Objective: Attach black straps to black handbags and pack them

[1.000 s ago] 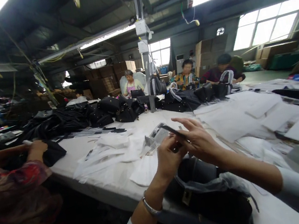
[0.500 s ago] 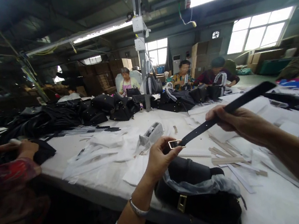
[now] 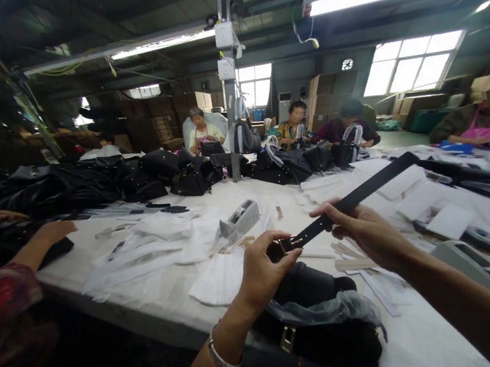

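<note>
My left hand [image 3: 263, 268] pinches the metal buckle [image 3: 289, 244] at the lower end of a black strap [image 3: 359, 194]. Thumb and fingers of my right hand [image 3: 360, 230] close on the strap's middle, and its wide end sticks out up and to the right. Small holes show in the strap between the hands. Below them a black bag [image 3: 328, 345] with a gold clasp rests at the table's edge, its handle wrapped in clear plastic [image 3: 341, 306].
A grey tape dispenser [image 3: 239, 221] stands on the white table [image 3: 154, 311]. Black bags [image 3: 187, 177] line its far side around a pole [image 3: 229, 117]. A co-worker's hands [image 3: 47, 235] are at the left. Card strips lie beside my right hand; people sit beyond.
The buckle has turned within my left hand, and my right hand has shifted left and down with the strap. The co-worker's hands at the left have moved apart. The view has turned slightly right.
</note>
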A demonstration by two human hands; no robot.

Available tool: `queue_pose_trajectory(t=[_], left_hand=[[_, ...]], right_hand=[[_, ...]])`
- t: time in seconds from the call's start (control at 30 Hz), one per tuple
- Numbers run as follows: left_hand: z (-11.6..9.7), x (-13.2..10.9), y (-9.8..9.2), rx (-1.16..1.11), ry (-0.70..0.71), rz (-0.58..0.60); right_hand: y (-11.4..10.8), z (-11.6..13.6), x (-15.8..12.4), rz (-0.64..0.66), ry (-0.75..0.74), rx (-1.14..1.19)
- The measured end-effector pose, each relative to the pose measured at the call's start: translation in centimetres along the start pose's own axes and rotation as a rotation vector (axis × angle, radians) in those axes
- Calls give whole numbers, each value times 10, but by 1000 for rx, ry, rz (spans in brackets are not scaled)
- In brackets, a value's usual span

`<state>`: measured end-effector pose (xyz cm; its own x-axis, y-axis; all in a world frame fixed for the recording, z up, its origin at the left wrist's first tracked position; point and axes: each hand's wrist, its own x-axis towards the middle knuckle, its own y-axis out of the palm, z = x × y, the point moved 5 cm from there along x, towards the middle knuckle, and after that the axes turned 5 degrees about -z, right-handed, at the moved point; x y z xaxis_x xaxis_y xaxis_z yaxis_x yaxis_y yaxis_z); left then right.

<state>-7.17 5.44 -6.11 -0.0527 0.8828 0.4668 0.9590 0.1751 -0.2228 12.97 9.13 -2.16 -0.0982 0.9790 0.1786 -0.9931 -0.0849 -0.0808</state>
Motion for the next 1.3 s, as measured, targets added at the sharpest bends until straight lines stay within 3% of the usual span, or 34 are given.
queue_pose_trajectory(t=[0.13,0.3,0.47,0.53,0.67,0.73,0.8,1.0,1.3], left_hand=[[-3,-1,-3,59,31,9],[-5,-2,-7,93,17,34],[-7,-2,-9,95,21,17],[-6,-2,-9,88,14,7],[-4,-4,-7,85,7,6],[-4,-5,-8,91,9,8],[-4,-7,-9,101,18,18],[-5,-7,-14,119,19,19],[-4,-5,-9,111,-5,33]], right_hand=[[-5,-13,3,-26,48,91],[-23,-11,9,-236,-12,223],[-27,-13,13,-365,-30,298],[-20,-14,10,-320,-6,279],[12,-18,-5,37,154,122],[22,-19,-13,135,177,48],[24,-18,-15,135,158,24],[10,-18,-9,-63,166,148],[24,-10,-21,-3,123,85]])
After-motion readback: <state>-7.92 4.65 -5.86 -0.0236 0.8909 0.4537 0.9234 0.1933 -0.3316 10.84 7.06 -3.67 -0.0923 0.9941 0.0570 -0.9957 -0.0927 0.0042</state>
